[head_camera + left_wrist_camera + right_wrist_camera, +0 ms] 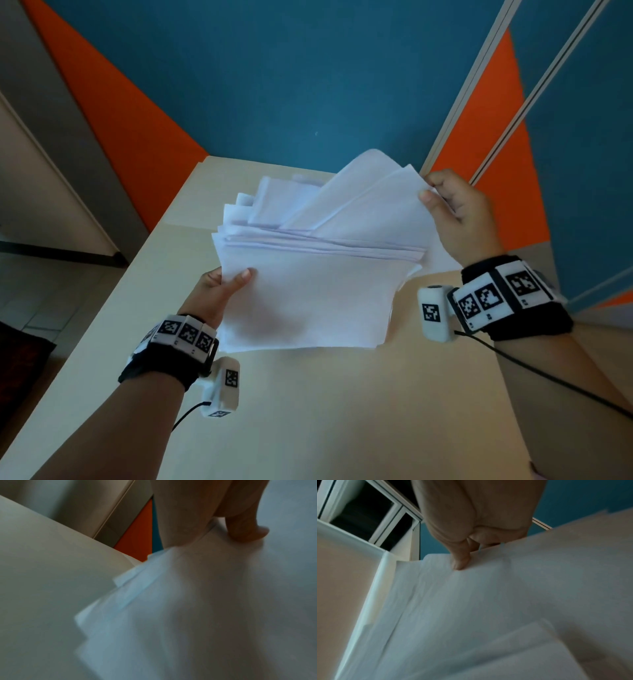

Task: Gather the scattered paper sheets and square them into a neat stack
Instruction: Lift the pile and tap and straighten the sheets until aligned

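Note:
A loose bundle of white paper sheets (308, 284) is held above the pale table (308, 411), fanned and uneven at its far edges. My left hand (226, 284) pinches the bundle's left edge, thumb on top. My right hand (442, 198) pinches the far right corner of the upper sheets, which lift higher than the rest. In the left wrist view the thumb (247, 532) presses on the paper sheets (188, 615). In the right wrist view a fingertip (460, 563) presses on the paper sheets (471, 615).
The table's left edge (102, 325) drops to a tiled floor. A blue and orange wall (274, 85) stands behind the table's far edge. A white-framed panel (479, 102) runs along the right. Cables trail from both wrist cameras.

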`<move>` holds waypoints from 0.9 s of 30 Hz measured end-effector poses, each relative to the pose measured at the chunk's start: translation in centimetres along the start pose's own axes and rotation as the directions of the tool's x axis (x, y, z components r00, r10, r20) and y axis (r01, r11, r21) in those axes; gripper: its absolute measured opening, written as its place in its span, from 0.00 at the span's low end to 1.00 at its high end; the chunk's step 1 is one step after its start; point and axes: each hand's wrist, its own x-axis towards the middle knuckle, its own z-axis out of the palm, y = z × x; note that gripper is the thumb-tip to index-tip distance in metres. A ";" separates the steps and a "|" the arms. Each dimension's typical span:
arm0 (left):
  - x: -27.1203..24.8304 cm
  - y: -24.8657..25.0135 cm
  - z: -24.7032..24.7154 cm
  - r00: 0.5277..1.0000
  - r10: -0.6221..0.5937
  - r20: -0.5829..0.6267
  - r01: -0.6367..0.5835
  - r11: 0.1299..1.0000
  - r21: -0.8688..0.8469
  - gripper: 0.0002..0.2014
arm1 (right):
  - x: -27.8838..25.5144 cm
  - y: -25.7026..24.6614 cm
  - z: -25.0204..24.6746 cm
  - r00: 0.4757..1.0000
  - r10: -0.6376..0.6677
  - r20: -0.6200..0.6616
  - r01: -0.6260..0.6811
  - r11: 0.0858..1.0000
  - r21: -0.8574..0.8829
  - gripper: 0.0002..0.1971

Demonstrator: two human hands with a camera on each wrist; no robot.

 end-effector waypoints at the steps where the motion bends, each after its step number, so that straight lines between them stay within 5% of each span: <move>1: -0.2 0.1 0.0 1.000 0.000 0.011 0.000 1.000 -0.008 0.02 | 0.0 0.6 0.1 1.000 0.016 -0.003 -0.016 0.999 -0.030 0.11; 4: -0.2 0.0 -0.3 0.999 -0.038 0.006 0.038 0.999 -0.013 0.15 | -0.1 2.3 0.5 0.998 0.057 -0.011 -0.057 0.996 -0.074 0.10; 6: -0.4 -0.4 -0.9 0.997 -0.073 -0.015 0.073 0.997 -0.017 0.10 | -0.6 3.3 1.3 0.996 0.091 0.014 -0.090 0.993 -0.082 0.07; 12: -1.3 -3.4 -3.1 0.945 -0.290 -0.148 0.306 0.947 0.101 0.20 | -4.3 6.6 4.8 0.925 0.370 0.093 -0.352 0.922 -0.160 0.07; 15: -1.9 -4.6 -4.2 0.900 -0.371 -0.231 0.417 0.885 0.205 0.26 | -6.1 8.7 5.4 0.822 0.564 0.079 -0.545 0.820 -0.178 0.09; 22: -2.8 -5.5 -4.7 0.863 -0.434 -0.260 0.500 0.811 0.304 0.20 | -11.0 12.7 6.2 0.545 0.828 0.133 -0.748 0.551 -0.370 0.13; 25: -2.3 -5.9 -5.5 0.853 -0.455 -0.256 0.517 0.804 0.293 0.35 | -12.3 13.1 5.6 0.417 0.882 0.221 -0.786 0.472 -0.399 0.04; 27: -2.2 -5.9 -5.3 0.854 -0.451 -0.259 0.515 0.807 0.289 0.24 | -13.1 13.0 5.1 0.403 0.895 0.191 -0.801 0.446 -0.400 0.03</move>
